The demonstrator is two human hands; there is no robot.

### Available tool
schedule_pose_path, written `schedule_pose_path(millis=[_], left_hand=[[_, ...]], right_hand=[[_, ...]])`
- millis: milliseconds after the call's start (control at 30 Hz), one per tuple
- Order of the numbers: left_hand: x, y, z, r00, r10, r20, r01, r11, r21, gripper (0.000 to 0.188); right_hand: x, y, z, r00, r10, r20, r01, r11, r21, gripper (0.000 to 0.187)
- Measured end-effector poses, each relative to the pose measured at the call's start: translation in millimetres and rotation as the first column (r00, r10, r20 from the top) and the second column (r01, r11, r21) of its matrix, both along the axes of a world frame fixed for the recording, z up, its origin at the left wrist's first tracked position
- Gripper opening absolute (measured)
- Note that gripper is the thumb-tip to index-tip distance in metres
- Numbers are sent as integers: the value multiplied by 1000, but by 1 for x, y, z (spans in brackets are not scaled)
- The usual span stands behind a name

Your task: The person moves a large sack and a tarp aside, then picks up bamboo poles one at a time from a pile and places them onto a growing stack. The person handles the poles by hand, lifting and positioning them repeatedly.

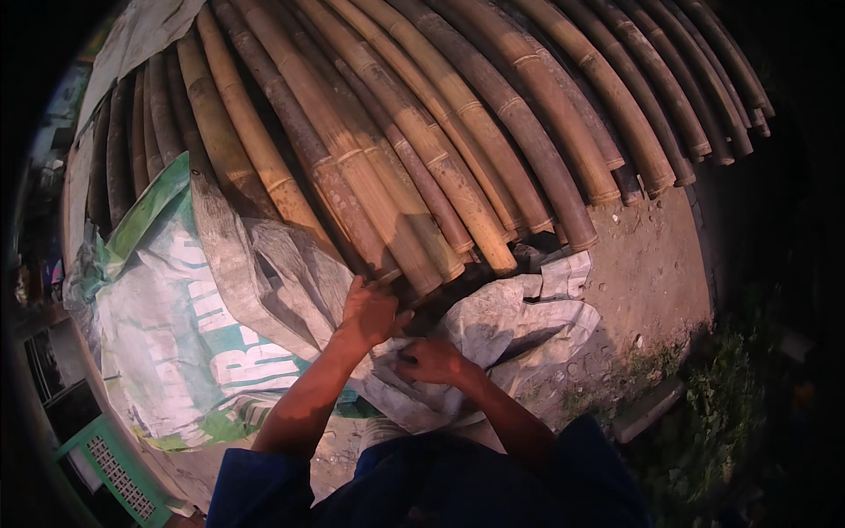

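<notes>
My left hand point(370, 314) is at the cut ends of the bamboo poles point(400, 233), beside the edge of a woven plastic sheet point(264, 282). Its fingers look spread, with a fingertip against a pole end and the thumb out to the right; part of the hand is hard to make out. To its right and nearer my body, my right hand point(431, 362) is closed on a crumpled greyish part of the sheet. White and green printed material makes up the sheet's left side, and its creased right part point(528, 312) lies just below the pole ends.
Bamboo poles lie side by side in a large stack, reaching far back. Bare soil point(651, 264) lies at the right, with weeds point(722, 405) and a block-like piece point(647, 411) nearer. A green lattice-panelled object point(119, 471) stands at lower left. Another pale sheet point(145, 31) covers poles at upper left.
</notes>
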State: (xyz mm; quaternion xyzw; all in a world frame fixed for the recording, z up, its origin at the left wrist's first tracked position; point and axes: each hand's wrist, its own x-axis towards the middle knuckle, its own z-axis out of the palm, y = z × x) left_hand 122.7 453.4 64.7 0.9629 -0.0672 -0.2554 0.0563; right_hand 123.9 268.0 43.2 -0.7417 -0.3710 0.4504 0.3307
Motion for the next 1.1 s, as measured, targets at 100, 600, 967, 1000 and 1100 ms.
schedule_pose_path(millis=[100,600,967,1000,1100], left_hand=[[-20,2,1,998,-33,51,32,999,17,46],[11,1,-14,713,699,45,-519,570,-637,60],[19,22,-8,435,866,-247,-599,73,-797,75],[19,23,-12,373,889,-268,-621,24,-784,77],[17,22,-28,239,938,-252,-638,-44,-769,81]], right_hand=[[42,-2,-34,874,-251,-415,248,967,-62,40],[5,129,-195,-5,-653,-757,827,423,-370,69],[21,124,-176,-285,-267,-921,839,396,-374,72],[22,119,-174,-308,-205,-929,841,397,-367,72],[26,103,-163,-437,-168,-884,832,297,-468,74]])
